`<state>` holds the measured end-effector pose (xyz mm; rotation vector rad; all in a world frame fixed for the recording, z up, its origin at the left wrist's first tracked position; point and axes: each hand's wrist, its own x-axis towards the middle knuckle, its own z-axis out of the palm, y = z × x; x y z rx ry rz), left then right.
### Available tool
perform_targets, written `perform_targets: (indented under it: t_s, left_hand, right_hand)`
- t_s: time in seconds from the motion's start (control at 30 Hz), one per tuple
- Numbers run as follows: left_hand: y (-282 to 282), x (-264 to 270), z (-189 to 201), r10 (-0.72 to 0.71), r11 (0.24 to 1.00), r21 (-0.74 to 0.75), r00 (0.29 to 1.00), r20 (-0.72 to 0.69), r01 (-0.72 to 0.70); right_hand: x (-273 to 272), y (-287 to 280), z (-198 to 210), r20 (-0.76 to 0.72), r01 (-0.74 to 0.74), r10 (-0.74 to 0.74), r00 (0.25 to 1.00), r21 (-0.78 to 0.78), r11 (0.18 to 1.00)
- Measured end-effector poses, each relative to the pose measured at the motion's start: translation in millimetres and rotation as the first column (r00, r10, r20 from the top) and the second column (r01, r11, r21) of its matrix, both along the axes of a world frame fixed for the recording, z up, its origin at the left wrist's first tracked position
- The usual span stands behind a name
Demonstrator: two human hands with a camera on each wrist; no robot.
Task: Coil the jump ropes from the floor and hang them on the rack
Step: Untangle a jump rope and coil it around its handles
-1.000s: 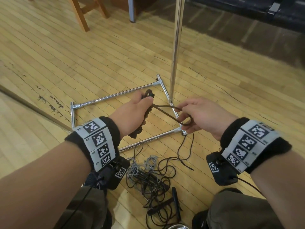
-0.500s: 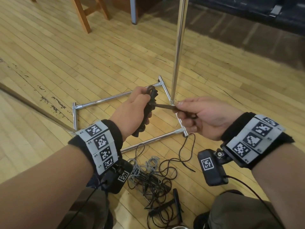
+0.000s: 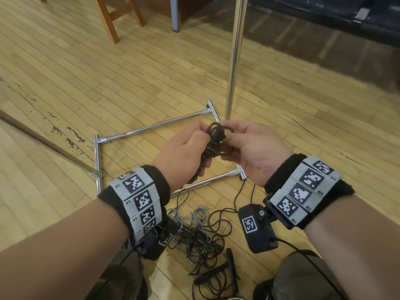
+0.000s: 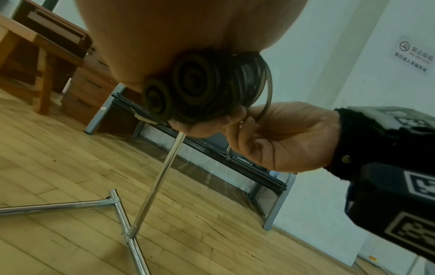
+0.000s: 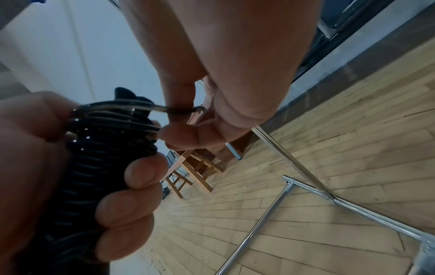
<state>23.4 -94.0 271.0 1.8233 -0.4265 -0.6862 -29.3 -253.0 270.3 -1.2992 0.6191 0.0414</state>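
While both hands meet above the chrome rack base (image 3: 151, 128), the left hand (image 3: 181, 152) grips the two black handles (image 4: 179, 89) of one jump rope (image 3: 213, 137), its fingers (image 5: 141, 174) curled around them and the cord wound over them. The right hand (image 3: 253, 148) pinches one free loop of that cord (image 5: 179, 110) between thumb and forefinger, just beside the left hand. One upright chrome pole (image 3: 234, 55) rises from the far right corner of the base. On the wooden floor (image 3: 86, 72), near the base's front rail, lies one tangled pile of ropes (image 3: 201, 232): black cords mixed with grey ones, the count of ropes not discernible. Two loose black handles (image 3: 230, 266) lie at the near edge of the pile.
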Motion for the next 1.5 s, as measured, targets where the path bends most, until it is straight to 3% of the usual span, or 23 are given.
perform_targets:
  t_s: [0.17,0.53,0.7,0.87,1.17,1.5]
  left_hand:
    - [-4,0,-3,0.014,1.0,-0.015,1.0,-0.028,-0.014]
    - [-5,10,-1,0.11,0.993,-0.032,0.994,-0.027,-0.111]
    - [-8,10,-2,0.11,0.994,-0.015,0.994,-0.013,-0.11]
    - [-10,9,-4,0.07,0.997,-0.021,0.998,-0.006,-0.07]
    - [-10,4,-2,-0.139,0.987,-0.079,0.99,-0.003,0.138]
    - [-13,-1,2,-0.039,0.999,0.013,0.992,0.122,0.038]
  right_hand:
    - [-1,1,2,0.039,-0.024,0.027,0.999,-0.079,0.997]
    - [-9,-5,15,0.109,-0.13,0.105,0.988,0.253,0.959]
    - [-13,-9,14,0.125,-0.142,0.107,0.986,0.317,0.938]
    - [-14,-15,14,0.151,-0.134,0.09,0.985,0.321,0.938]
    - [-20,-37,18,0.132,-0.185,0.15,0.98,0.316,0.93]
    - [-19,-36,17,0.091,-0.072,0.042,0.995,0.353,0.933]
